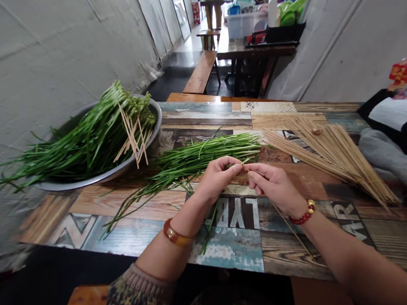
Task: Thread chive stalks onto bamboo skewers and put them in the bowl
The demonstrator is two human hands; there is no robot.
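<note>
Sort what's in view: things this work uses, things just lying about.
Likely in use:
- thin stick in the right hand
- loose green stalks
- fanned sticks
- metal bowl

Apparently just lying about:
- crumpled grey bag
- clear plastic tub
- wooden bench

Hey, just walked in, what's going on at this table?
A person's left hand pinches a green stalk while the right hand, close beside it, holds a thin stick. Loose greens lie on the table just beyond; a metal basin at left is heaped with more, and a fan of thin sticks lies at right.
</note>
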